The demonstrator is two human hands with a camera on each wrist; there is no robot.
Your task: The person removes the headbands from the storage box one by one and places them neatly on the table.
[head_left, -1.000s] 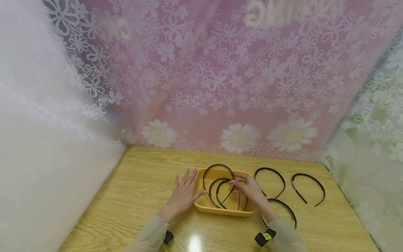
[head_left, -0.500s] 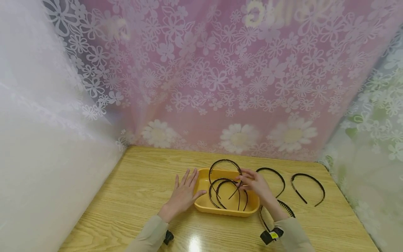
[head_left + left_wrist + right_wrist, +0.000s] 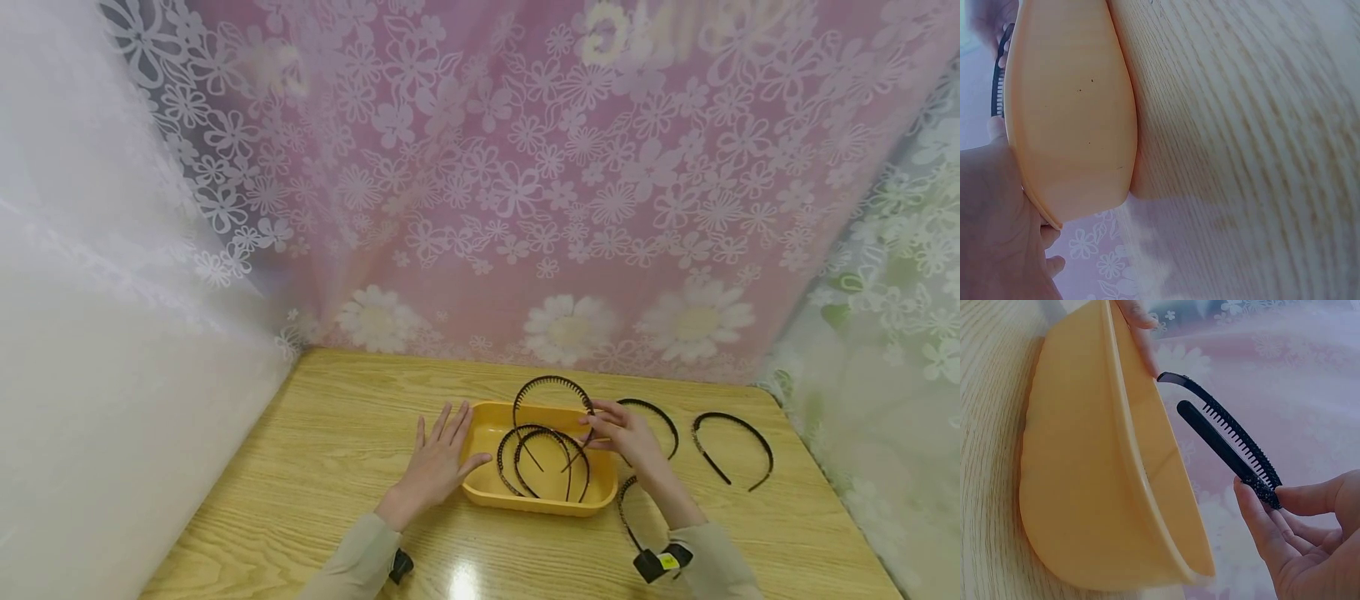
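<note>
My right hand (image 3: 628, 435) pinches a black toothed headband (image 3: 553, 379) by its right side and holds it upright over a yellow plastic bin (image 3: 536, 505). In the right wrist view, thumb and fingers meet on a speckled part of this headband (image 3: 1216, 440), whose two ends point toward the bin. Spread fingers of my left hand (image 3: 433, 468) rest along the bin's left rim; the left wrist view shows this hand (image 3: 994, 219) against the outer edge of the bin (image 3: 1075, 112). Inside the bin, two more black headbands (image 3: 500, 463) stand overlapping each other.
To the right of the bin, several headbands lie on the wood-grain table (image 3: 360, 392): one behind my right hand (image 3: 660, 408), one farther right (image 3: 772, 454), one partly under my right forearm (image 3: 624, 512). A pink flowered curtain (image 3: 480, 208) hangs behind, with pale sheets on both sides.
My right hand has moved right and slightly up with the pinched headband, which is now higher above the bin and apart from the two inside. The left hand has stayed in place.
</note>
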